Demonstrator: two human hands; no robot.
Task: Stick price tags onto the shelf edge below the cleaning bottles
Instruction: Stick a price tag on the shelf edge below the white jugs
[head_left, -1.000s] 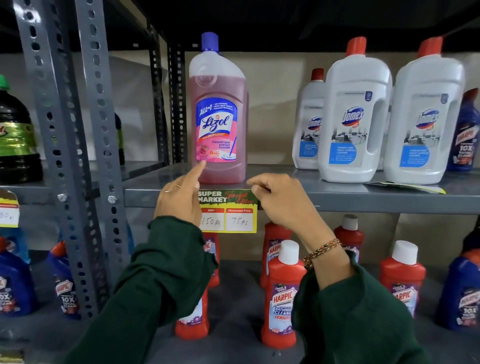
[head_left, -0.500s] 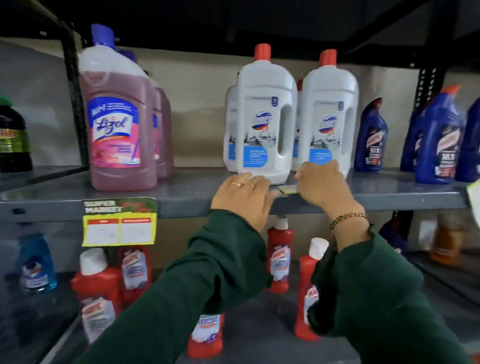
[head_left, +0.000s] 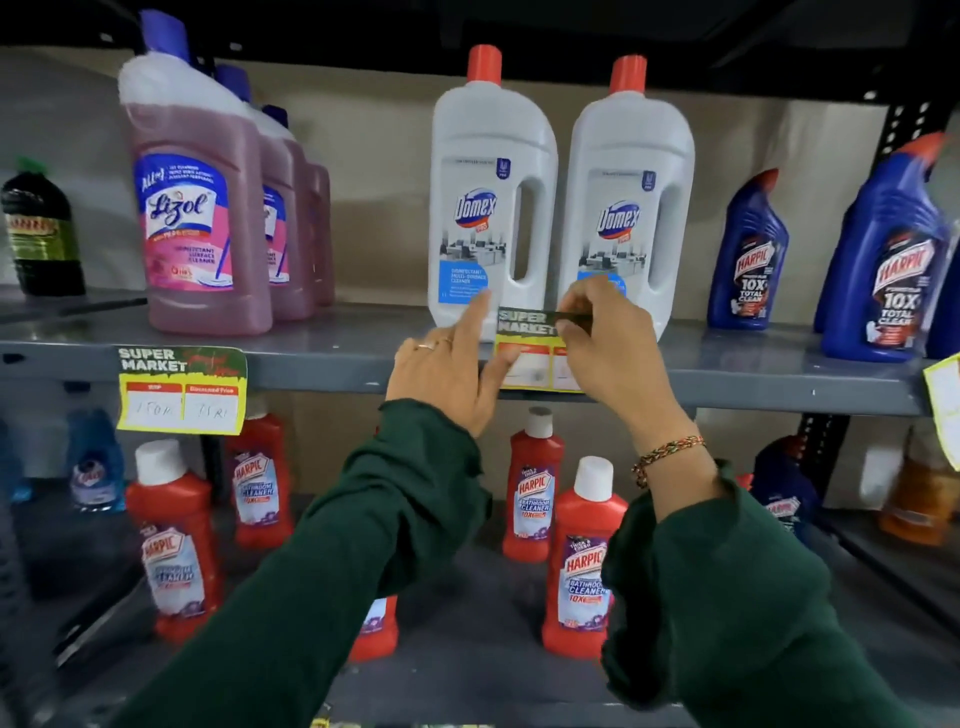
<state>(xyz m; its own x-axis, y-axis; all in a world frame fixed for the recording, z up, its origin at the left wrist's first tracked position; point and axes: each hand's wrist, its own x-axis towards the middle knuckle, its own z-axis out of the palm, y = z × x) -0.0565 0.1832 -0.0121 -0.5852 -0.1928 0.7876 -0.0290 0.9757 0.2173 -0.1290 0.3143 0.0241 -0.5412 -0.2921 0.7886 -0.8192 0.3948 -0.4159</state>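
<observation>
A yellow-and-green price tag (head_left: 529, 349) is held upright in front of the grey shelf edge (head_left: 322, 370), below two white Domex bottles (head_left: 491, 208). My right hand (head_left: 608, 349) pinches the tag's top right corner. My left hand (head_left: 449, 375) touches its left side, with the index finger stretched up along the tag's left edge. Another price tag (head_left: 182, 391) is stuck on the shelf edge further left, under the pink Lizol bottles (head_left: 195, 208).
Blue Harpic bottles (head_left: 748, 254) stand on the right of the same shelf. A dark bottle (head_left: 41, 234) stands at far left. Red Harpic bottles (head_left: 537, 488) fill the lower shelf. Another yellow tag (head_left: 945, 400) shows at the right edge.
The view and both hands shifted right from the Lizol tag to the Domex bottles. A price tag lying on the shelf was picked up and now stands in front of the shelf edge.
</observation>
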